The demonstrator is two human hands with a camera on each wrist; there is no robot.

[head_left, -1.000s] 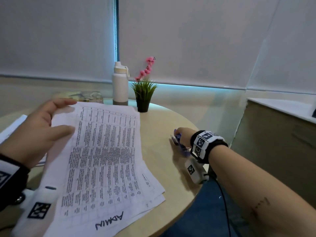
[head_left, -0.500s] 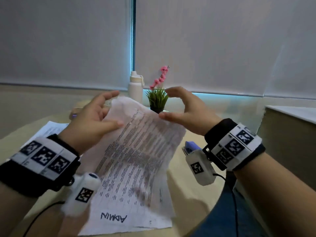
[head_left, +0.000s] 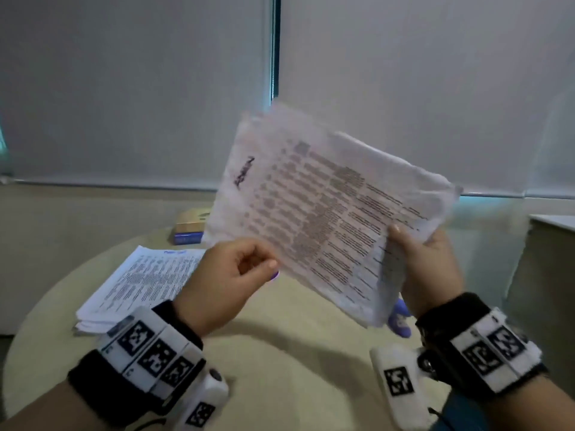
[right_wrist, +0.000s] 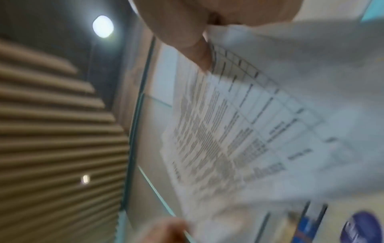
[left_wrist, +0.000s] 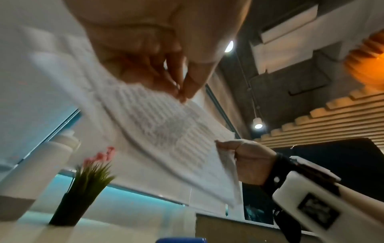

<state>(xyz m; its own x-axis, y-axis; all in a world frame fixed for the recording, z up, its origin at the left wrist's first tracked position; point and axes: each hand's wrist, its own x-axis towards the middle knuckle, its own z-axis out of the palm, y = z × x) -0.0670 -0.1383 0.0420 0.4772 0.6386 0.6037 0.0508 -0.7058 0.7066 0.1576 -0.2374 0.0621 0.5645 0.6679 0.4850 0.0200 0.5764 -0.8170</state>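
Head view
- Sheaf of printed papers [head_left: 326, 206] is held in the air at centre right of the frame, clear of the table [head_left: 295, 353], tilted face toward the camera.
- Its long axis runs from upper left, the end with the handwritten word, down to lower right.
- Right hand [head_left: 429, 269] grips the lower-right short end, thumb on the front, fingers behind.
- Left hand [head_left: 230, 281] is curled, thumb and forefinger pinching the lower long edge.
- The sheaf lies above and beyond both hands. The right hand carries most of it and the left only steadies.
- Second stack [head_left: 140, 281] lies flat at left of the table. A purple object [head_left: 399, 318] shows under the right wrist.

Left wrist view
- Fingertips [left_wrist: 182, 95] nip the paper edge, with the sheaf [left_wrist: 166, 131] sagging below them.
- The right hand [left_wrist: 247, 161] clamps the far end. The potted plant [left_wrist: 83, 189] and bottle [left_wrist: 41, 161] are at lower left.

Right wrist view
- Blurred. The thumb pins the sheaf [right_wrist: 249, 123] at the top of the frame.

Change
- One second ago the sheaf lay flat under the left hand, with the right hand away at the table edge.
- Half a second ago both hands were lifting its far end.
- Now it is fully raised and turned, and the handwritten word has gone from the near edge to upper left.

Judgement
- Likely squaring the sheets, so the lower edge must drop to the table
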